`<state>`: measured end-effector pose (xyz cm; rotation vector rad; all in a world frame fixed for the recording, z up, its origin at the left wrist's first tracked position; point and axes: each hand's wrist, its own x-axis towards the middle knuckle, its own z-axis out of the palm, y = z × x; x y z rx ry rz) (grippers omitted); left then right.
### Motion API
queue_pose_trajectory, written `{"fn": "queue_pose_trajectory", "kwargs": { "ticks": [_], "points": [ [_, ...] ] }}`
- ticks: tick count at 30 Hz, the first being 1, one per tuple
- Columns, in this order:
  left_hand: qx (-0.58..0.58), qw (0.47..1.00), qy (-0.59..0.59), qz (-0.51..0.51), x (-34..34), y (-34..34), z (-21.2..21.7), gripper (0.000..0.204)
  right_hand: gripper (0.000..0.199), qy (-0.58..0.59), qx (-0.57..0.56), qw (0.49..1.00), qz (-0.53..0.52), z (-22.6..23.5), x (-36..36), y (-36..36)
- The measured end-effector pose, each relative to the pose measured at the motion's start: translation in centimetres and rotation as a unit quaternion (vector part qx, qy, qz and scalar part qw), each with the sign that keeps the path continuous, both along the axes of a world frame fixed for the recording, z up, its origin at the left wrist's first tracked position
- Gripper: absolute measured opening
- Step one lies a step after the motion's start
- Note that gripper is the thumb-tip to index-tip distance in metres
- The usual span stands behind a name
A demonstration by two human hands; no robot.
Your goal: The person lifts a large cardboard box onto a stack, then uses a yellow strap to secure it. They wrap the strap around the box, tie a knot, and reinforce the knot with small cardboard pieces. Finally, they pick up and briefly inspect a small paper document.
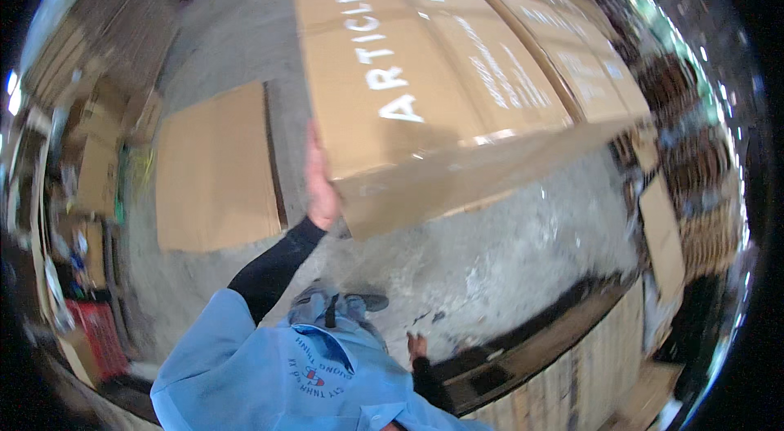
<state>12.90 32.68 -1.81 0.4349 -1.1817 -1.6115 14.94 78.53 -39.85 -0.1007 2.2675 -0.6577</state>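
A large brown cardboard box [384,64] with white print fills the upper middle, clear tape along its near edge. My left hand [321,190] lies against the left side of this box near its front corner, fingers stretched out along the cardboard. The far ends of those fingers are partly blurred. Low down and away from the box, my right hand [417,346] hangs over the floor beside a wooden edge. It looks empty, with its fingers loosely extended. A second printed carton [576,47] stands right against the first one.
A flat cardboard sheet [216,170] lies on the concrete floor [523,243] to the left. Wooden boards [563,366] run along the lower right. Stacked brown pieces [694,162] line the right side. A red crate [98,337] stands at the lower left, near leaning cartons [98,157].
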Motion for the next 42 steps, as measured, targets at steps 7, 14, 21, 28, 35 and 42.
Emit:
{"fn": "queue_pose_trajectory", "kwargs": {
  "ticks": [7, 14, 21, 28, 35, 42],
  "points": [
    [-0.097, 0.969, -0.131, -0.188, 9.8, 6.2, -5.2, 0.066, 0.027, 0.187, 0.060, 0.881, 0.430, -6.1, -6.1, 8.1],
    [-0.058, 0.849, -0.444, -0.279, 34.3, 9.1, -15.5, 0.061, 0.040, -0.025, -0.155, 0.985, -0.077, 6.2, -3.5, -13.7],
    [0.121, 0.863, -0.490, -0.001, 62.5, 7.1, -19.7, 0.047, 0.056, -0.160, -0.104, 0.963, 0.191, 7.1, 16.7, -29.3],
    [0.272, 0.811, -0.262, 0.446, 77.6, 4.1, -15.5, 0.045, 0.050, -0.125, -0.038, 0.848, 0.513, 2.9, 27.7, -44.0],
    [0.403, 0.689, -0.444, 0.406, 87.8, 10.0, -25.8, 0.059, 0.028, 0.031, -0.021, 0.681, 0.732, -5.1, 36.7, -65.3],
    [0.696, 0.408, -0.267, 0.528, 95.7, 22.4, -30.6, 0.036, 0.054, -0.004, -0.114, 0.709, 0.696, 1.4, 60.3, -81.0]
  ]
}}
